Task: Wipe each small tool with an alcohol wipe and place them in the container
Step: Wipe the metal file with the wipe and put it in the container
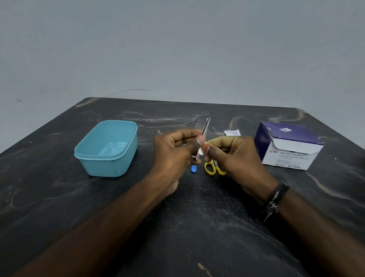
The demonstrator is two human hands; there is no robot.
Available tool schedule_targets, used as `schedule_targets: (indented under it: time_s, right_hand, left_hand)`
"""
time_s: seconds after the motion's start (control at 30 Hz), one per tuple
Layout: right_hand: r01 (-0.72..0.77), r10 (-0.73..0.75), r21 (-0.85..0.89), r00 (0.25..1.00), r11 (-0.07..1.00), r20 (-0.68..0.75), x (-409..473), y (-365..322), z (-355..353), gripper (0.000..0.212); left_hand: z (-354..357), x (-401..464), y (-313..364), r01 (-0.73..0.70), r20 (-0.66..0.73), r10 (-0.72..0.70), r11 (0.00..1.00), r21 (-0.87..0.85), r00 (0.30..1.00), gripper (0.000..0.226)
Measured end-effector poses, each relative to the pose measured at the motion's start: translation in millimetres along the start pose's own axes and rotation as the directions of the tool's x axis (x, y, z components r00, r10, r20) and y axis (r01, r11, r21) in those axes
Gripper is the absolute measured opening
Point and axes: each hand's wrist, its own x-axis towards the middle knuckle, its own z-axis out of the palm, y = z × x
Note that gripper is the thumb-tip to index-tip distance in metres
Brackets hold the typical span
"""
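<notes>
1. Tweezers (205,126), a thin metal tool, stand near upright at the scene's centre, between both hands, tips toward 12 o'clock.
2. Container (106,148), teal and open, sits at 9 o'clock from the hands, well apart.
3. Left hand (173,152) has its fingers curled, pinching the tweezers' lower part.
4. Right hand (234,158) pinches a white alcohol wipe (200,152) against the tool.
5. Yellow-handled scissors (210,168) and a blue-ended tool (193,168) lie under the hands; a swab box (288,150) stands at 3 o'clock.
6. The tweezers look light, stiff and, once wet, probably slippery; hold them mid-shank, away from the tips.
7. A dark marbled table (174,231) meets a plain grey wall (180,45).
</notes>
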Motion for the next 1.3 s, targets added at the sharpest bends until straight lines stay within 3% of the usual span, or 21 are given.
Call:
schedule_targets:
  time_s: [0.43, 0.73, 1.07, 1.3]
  right_hand:
    - [-0.151, 0.157, 0.053, 0.980, 0.987, -0.124, 5.7, 5.2, -5.3, 0.024]
    - [-0.128, 0.162, 0.162, 0.963, 0.978, -0.215, 7.2, -2.4, -12.8, 0.028]
    - [-0.077, 0.107, 0.134, 0.968, 0.988, -0.227, 7.1, -1.0, -8.5, 0.019]
    - [-0.017, 0.072, 0.132, 0.902, 0.991, -0.426, 15.3, -0.7, -25.9, 0.021]
  left_hand:
    - [0.5, -4.3, -0.2, -0.040, 0.157, 0.023, 0.994, 0.106, 0.987, 0.024]
    - [0.6, -4.9, -3.1, 0.009, 0.206, -0.029, 0.995, 0.095, 0.978, 0.025]
    - [0.2, -2.3, -8.8, -0.070, 0.132, 0.043, 0.977, 0.204, 0.990, 0.027]
    - [4.0, -2.1, -6.3, -0.120, 0.048, 0.111, 0.943, 0.311, 0.993, 0.028]
